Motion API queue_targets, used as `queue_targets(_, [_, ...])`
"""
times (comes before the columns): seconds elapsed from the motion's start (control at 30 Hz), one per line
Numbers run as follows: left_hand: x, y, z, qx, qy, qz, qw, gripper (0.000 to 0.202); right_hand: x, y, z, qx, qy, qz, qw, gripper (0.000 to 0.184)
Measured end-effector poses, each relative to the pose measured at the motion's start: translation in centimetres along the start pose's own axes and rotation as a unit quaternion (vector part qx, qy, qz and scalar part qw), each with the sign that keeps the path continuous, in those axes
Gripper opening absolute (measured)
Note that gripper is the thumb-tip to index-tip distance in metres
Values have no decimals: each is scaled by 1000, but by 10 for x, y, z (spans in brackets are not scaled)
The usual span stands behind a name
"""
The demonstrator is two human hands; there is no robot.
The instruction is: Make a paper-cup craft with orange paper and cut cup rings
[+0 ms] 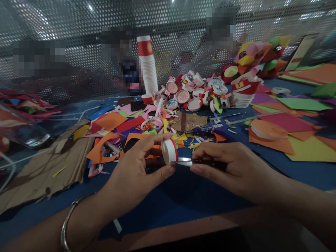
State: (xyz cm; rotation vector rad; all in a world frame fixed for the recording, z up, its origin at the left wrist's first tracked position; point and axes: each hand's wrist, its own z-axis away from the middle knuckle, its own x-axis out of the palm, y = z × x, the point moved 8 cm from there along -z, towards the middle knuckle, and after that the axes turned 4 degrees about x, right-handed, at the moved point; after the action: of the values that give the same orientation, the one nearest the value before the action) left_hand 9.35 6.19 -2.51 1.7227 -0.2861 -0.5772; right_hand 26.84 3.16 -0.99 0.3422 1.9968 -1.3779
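My left hand [140, 164] pinches a short cut-off paper cup base [169, 151], white with a red band, between thumb and fingers. My right hand [227, 166] is closed on a craft knife [195, 162] whose silver blade touches the lower edge of the cup base. Both hands hover just above the blue table [168, 199], near its front edge. A metal bangle sits on my left wrist.
A tall stack of paper cups [148, 66] stands at the back centre. Beside it lies a heap of cut cup bases [194, 92]. Coloured paper scraps [118, 129], orange and yellow sheets [288, 136], torn cardboard [44, 168] and folded paper shapes [257, 56] surround the hands.
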Motion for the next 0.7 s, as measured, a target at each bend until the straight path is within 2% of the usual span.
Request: queue_targets(0.7, [0, 0, -2, -2, -3, 5, 1000, 57, 2, -2, 1, -2, -15, -9, 1000, 25])
